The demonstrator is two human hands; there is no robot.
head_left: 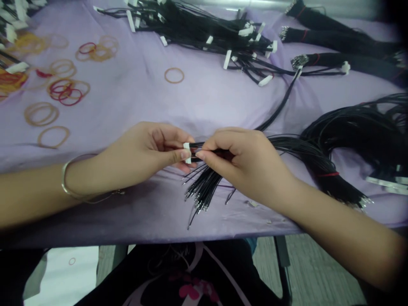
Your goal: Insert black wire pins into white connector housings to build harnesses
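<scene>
Mid-table, left hand (143,155) and right hand (242,163) pinch wires (202,189).

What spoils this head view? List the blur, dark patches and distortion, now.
Head view: the top right corner falls to black, the wide lens bows the table edge, the cloth darkens in shadow near that edge, and the wires below the fingers look slightly soft.

view: head-worn | faces: forward, down | looks over: lilac table cloth (134,102) | near: left hand (143,155), right hand (245,168)
</scene>
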